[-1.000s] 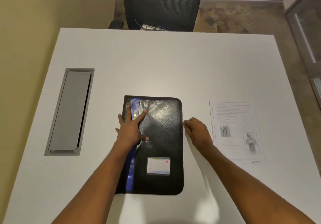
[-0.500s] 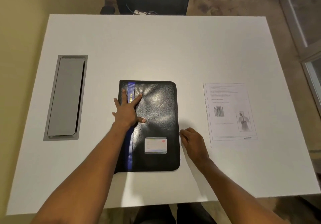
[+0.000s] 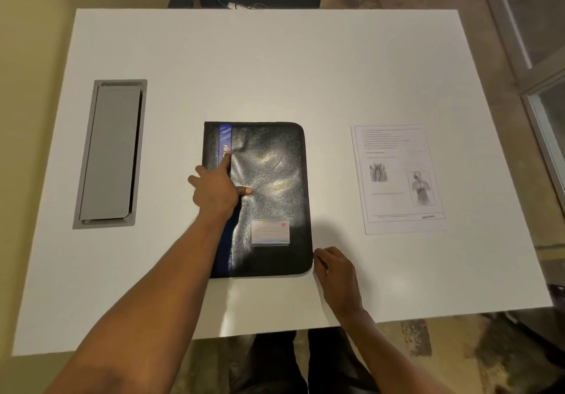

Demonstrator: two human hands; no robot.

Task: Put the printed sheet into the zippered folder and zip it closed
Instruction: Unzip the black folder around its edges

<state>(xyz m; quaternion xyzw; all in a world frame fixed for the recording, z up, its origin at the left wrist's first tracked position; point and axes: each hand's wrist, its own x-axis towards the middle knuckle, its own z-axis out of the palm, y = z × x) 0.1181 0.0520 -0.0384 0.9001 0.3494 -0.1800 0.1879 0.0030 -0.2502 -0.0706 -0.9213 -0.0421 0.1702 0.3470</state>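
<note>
Zippered folder (image 3: 269, 179): closed, flat on tabletop (image 3: 275, 66). Left hand (image 3: 218, 190) spread, pinning cover. Right hand (image 3: 334, 266) curled at 5 o'clock corner, apparently pinching the zip pull; unzipping step. Printed sheet (image 3: 397, 179) lies at 3 o'clock, untouched.

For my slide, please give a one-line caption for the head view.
Left hand presses the closed black folder flat; right hand is at its lower right corner; printed sheet lies apart.

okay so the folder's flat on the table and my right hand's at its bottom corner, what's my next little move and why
Probably draw the right hand round the folder's near right corner, along its bottom edge. The cover still lies shut, the left hand pins it, and the printed sheet lies outside.
</note>
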